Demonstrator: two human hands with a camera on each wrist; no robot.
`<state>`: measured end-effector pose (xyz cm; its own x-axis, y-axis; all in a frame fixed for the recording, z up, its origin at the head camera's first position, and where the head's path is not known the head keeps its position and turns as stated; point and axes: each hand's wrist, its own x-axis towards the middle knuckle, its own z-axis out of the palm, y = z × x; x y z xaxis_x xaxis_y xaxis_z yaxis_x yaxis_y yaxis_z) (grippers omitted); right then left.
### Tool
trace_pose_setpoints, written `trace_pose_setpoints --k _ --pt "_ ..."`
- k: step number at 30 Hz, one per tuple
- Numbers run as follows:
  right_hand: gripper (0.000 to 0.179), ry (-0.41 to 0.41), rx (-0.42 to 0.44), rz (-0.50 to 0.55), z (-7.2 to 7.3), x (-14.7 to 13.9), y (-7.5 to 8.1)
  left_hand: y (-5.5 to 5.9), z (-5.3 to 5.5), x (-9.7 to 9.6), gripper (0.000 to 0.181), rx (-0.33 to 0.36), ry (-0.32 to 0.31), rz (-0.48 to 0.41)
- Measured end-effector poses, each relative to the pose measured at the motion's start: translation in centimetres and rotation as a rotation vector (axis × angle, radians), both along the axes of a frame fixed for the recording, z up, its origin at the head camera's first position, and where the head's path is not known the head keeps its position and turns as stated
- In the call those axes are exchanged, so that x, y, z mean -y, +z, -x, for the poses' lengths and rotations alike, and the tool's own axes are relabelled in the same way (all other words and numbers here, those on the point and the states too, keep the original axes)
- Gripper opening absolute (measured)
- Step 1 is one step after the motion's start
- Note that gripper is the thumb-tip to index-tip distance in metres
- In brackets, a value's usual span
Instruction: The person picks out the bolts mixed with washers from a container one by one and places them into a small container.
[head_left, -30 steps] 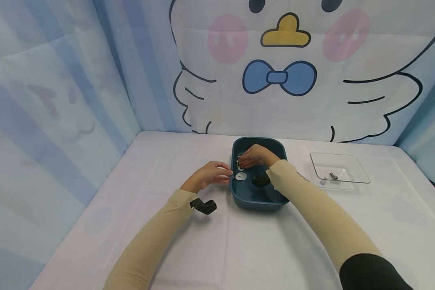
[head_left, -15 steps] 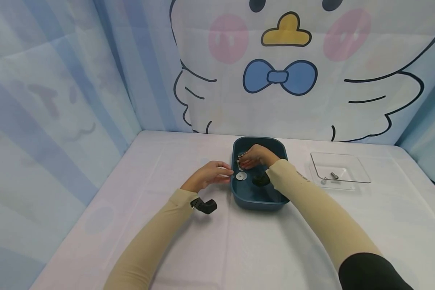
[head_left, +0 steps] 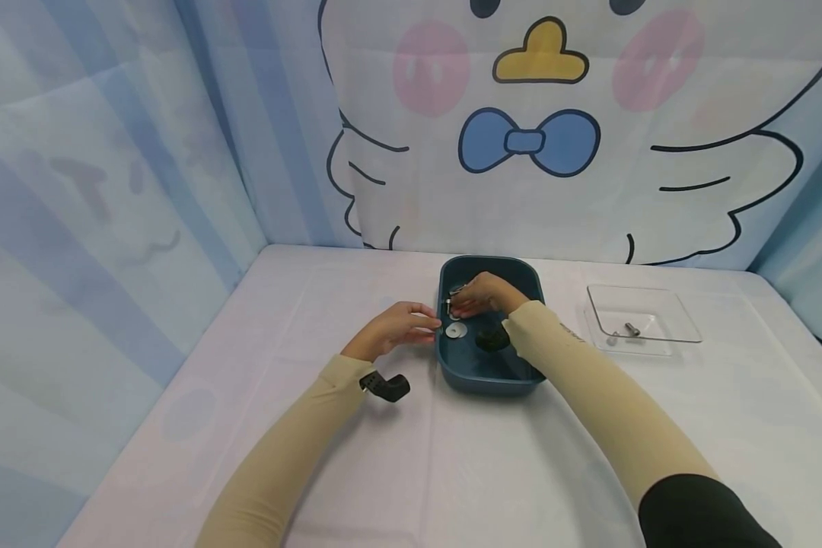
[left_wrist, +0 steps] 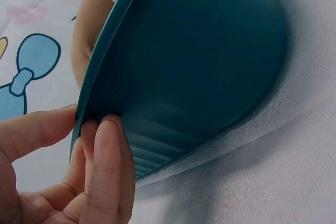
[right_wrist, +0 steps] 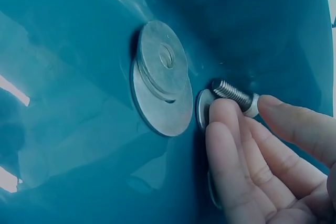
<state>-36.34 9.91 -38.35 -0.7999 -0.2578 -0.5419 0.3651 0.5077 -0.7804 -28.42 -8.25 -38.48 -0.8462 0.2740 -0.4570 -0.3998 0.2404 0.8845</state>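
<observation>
A dark teal plastic tub [head_left: 488,385] stands on the table. My left hand [head_left: 399,332] is at its left wall, pinching the rim between thumb and fingers in the left wrist view. My right hand [head_left: 481,295] reaches down inside the tub. In the right wrist view its thumb and fingers pinch a threaded metal bolt [right_wrist: 234,94] near the head end. Beside the bolt, a washer [right_wrist: 203,109] is partly hidden by my fingertips. Large flat washers [right_wrist: 164,109] lie overlapping on the tub's floor, a little away from the right hand.
To the right of the tub is a clear plastic tray [head_left: 681,341] with a few small metal pieces, one of them a bolt [head_left: 632,329]. A printed cloth backdrop [head_left: 520,205] rises behind the table; a striped curtain [head_left: 123,228] hangs on the left.
Both hands keep their places at the tub. Around the right fingertips, the small metal parts have shifted slightly. The whole view has tilted down a little.
</observation>
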Motion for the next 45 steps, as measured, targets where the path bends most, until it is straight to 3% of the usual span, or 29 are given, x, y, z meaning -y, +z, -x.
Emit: trace_pose_setpoints --k 6,13,23,45 --pt "0.011 -0.013 0.022 0.0 -0.2 0.3 -0.1 -0.1 0.1 0.0 0.028 0.002 0.0 0.006" --pt "0.024 -0.021 0.024 0.03 -0.3 0.3 -0.3 0.0 0.1 0.1 0.029 0.008 -0.003 0.003" --pt "0.028 -0.024 -0.037 0.043 -0.8 0.3 -0.5 0.1 0.0 0.1 0.026 0.012 -0.001 -0.012" --pt "0.029 0.145 -0.235 -0.012 -1.5 -0.9 1.8 0.0 0.0 0.0 0.023 0.008 0.008 -0.021"
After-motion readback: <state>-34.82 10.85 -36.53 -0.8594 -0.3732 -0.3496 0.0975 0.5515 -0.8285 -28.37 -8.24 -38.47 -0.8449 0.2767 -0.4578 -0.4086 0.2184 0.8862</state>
